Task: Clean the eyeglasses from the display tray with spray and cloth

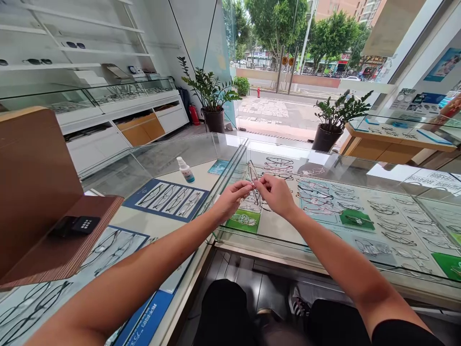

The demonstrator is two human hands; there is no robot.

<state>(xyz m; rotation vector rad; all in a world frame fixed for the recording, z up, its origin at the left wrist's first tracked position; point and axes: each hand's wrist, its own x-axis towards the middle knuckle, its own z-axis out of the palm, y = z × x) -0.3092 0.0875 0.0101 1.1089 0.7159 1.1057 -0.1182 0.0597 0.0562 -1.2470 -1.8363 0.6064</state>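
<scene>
A thin-framed pair of eyeglasses (pixel 251 168) is held up over the glass display counter, turned nearly edge-on to me. My left hand (pixel 232 196) pinches it from the left, thumb and forefinger pressed together. From the other side my right hand (pixel 275 192) closes its fingertips on the same eyeglasses, so both hands meet at its middle. A small reddish spot shows between the fingertips, too small to make out. Beneath the hands, under the glass, lies a green card (pixel 244 222) with a frame on it.
Rows of eyeglass frames (pixel 315 194) lie inside the counter at right. A white spray bottle (pixel 186 170) stands at left, beyond a blue tray of glasses (pixel 144 186). A brown stand (pixel 38 192) with a black card reader (pixel 85 224) rises nearer. Potted plants (pixel 214 117) stand by the window.
</scene>
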